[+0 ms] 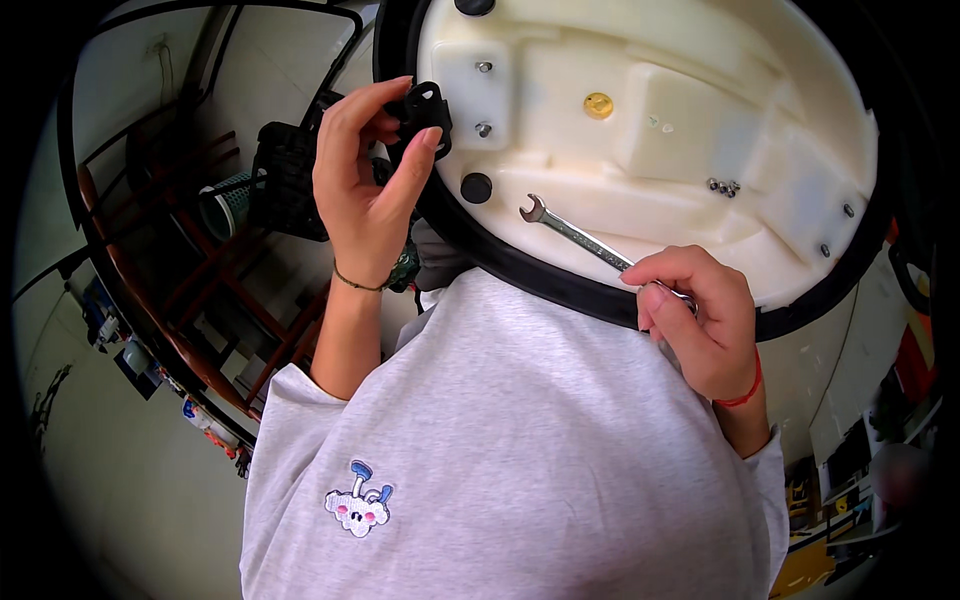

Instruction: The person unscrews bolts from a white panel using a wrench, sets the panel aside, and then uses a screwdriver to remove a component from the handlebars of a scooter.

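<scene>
Wrench (pixel 575 236) gripped in right hand (pixel 700 325) fingers; black bracket (pixel 425 115) between left hand (pixel 360 190) fingers

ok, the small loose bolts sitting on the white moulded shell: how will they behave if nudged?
The loose bolts look small and metallic, so probably light and easily scattered. They lie in a cluster on a sloped part of the white shell, so a push may send them rolling. The right hand holding the wrench is nearest; its fingers might find them fiddly to pinch.

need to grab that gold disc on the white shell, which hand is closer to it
Left, narrowly. The left hand holds a black part left of the gold disc; the right hand grips a wrench well below it.
</scene>
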The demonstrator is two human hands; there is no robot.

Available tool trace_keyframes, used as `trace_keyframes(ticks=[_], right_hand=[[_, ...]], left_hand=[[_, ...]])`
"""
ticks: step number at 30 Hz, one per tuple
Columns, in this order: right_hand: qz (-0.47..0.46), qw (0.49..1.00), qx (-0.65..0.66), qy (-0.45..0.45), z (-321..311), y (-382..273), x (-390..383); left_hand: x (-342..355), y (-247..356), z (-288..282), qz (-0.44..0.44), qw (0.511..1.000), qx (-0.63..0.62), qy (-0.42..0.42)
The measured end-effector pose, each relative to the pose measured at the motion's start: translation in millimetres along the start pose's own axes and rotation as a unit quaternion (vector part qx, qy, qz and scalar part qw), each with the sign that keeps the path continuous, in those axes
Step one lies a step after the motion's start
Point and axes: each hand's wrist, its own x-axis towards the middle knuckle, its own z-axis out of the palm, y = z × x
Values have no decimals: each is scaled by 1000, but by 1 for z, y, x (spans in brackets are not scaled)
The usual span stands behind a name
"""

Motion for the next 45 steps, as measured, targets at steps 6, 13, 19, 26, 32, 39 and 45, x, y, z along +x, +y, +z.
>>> trace_keyframes(ticks=[6,13,19,26,32,39,45], right_hand=[[4,999,42,18,-2,1,-2],[-21,994,83,64,-19,-3,-12],[-112,973,106,170,-47,-10,-25],[-83,976,77,187,-45,-17,-22],[-28,977,88,190,-37,-9,-8],[-12,967,92,236,-34,-8,2],[-3,962,114,247,-35,-6,8]], left_hand=[[-2,2,-2,30,999,17,-16],[18,30,11,236,969,79,-5],[36,43,50,330,916,179,-145],[46,33,50,394,869,236,-184],[46,35,38,461,813,282,-218],[35,33,29,489,775,305,-259],[29,36,29,464,795,271,-282]])
